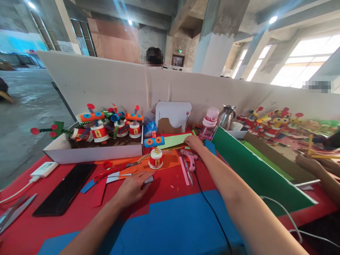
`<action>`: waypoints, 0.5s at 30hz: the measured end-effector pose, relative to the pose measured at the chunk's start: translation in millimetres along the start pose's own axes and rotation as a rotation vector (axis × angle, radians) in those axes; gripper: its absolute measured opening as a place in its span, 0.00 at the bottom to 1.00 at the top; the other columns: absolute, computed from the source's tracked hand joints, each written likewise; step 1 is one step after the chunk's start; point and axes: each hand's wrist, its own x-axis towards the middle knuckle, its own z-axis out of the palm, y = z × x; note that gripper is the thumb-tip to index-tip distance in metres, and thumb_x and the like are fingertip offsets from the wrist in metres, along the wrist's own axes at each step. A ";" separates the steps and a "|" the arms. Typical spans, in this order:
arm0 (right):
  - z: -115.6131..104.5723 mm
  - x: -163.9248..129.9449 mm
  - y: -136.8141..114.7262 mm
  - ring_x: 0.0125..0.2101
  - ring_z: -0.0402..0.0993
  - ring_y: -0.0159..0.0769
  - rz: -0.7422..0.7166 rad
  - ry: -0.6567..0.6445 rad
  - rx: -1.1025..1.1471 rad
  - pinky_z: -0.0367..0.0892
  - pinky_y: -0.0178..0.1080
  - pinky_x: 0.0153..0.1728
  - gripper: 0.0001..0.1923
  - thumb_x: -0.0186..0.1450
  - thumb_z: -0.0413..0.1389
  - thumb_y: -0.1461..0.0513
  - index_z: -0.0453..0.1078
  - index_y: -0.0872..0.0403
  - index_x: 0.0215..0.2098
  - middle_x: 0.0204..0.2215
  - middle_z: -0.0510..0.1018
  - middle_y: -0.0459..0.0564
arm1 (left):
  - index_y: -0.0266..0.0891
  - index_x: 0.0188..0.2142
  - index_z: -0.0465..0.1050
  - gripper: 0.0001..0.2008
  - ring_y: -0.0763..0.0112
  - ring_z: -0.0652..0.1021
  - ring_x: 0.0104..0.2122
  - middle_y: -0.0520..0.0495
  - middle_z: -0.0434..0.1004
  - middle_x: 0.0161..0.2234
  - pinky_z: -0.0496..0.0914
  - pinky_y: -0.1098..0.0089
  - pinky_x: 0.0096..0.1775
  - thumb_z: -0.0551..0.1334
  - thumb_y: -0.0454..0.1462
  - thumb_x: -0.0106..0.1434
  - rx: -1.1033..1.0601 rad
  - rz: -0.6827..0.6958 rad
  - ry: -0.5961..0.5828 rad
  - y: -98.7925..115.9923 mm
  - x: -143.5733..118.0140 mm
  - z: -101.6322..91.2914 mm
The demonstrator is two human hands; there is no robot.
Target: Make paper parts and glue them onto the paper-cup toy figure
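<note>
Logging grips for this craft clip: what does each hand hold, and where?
Left hand presses flat on a paper strip; right hand touches the green sheet at its edge. No closed grip is visible.

I can read no text from here; the white box [173,112] carries a small red logo, too blurred to make out.

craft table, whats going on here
A person sits at a red and blue foam-covered table making small figures. The left hand rests flat on grey paper strips, while the right hand reaches to a light green foam sheet. Between them stands a red-and-white cup figure with an orange spring arm. A white cardboard box holds finished figures. Another person's hands work at far right.
</note>
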 end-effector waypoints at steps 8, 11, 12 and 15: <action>-51.5 -8.3 17.9 0.45 0.72 0.42 0.267 0.303 0.046 0.60 0.40 0.45 0.18 0.67 0.43 0.62 0.72 0.53 0.48 0.45 0.79 0.54 | 0.41 0.50 0.71 0.17 0.65 0.78 0.36 0.42 0.78 0.41 0.70 0.70 0.34 0.52 0.38 0.64 -0.019 -0.022 -0.023 3.9 0.4 -2.2; -74.1 -32.2 25.9 0.45 0.71 0.44 0.368 0.526 0.139 0.57 0.43 0.50 0.15 0.66 0.46 0.62 0.73 0.54 0.43 0.42 0.79 0.54 | 0.41 0.50 0.71 0.17 0.64 0.78 0.37 0.42 0.78 0.41 0.71 0.69 0.35 0.51 0.38 0.65 -0.019 -0.014 -0.029 4.7 0.6 -2.9; -80.6 -44.4 25.4 0.45 0.71 0.43 0.380 0.614 0.177 0.55 0.44 0.53 0.14 0.66 0.46 0.62 0.73 0.54 0.41 0.42 0.79 0.54 | 0.41 0.50 0.71 0.17 0.63 0.78 0.38 0.41 0.78 0.42 0.71 0.68 0.35 0.51 0.38 0.65 -0.015 -0.009 -0.029 4.5 0.6 -3.0; -95.2 -91.9 8.8 0.46 0.70 0.44 0.382 0.831 0.261 0.51 0.47 0.57 0.13 0.66 0.46 0.61 0.72 0.52 0.41 0.43 0.79 0.52 | 0.41 0.51 0.70 0.18 0.62 0.78 0.39 0.41 0.78 0.44 0.72 0.67 0.36 0.51 0.37 0.64 0.007 0.003 -0.020 2.5 0.7 -3.0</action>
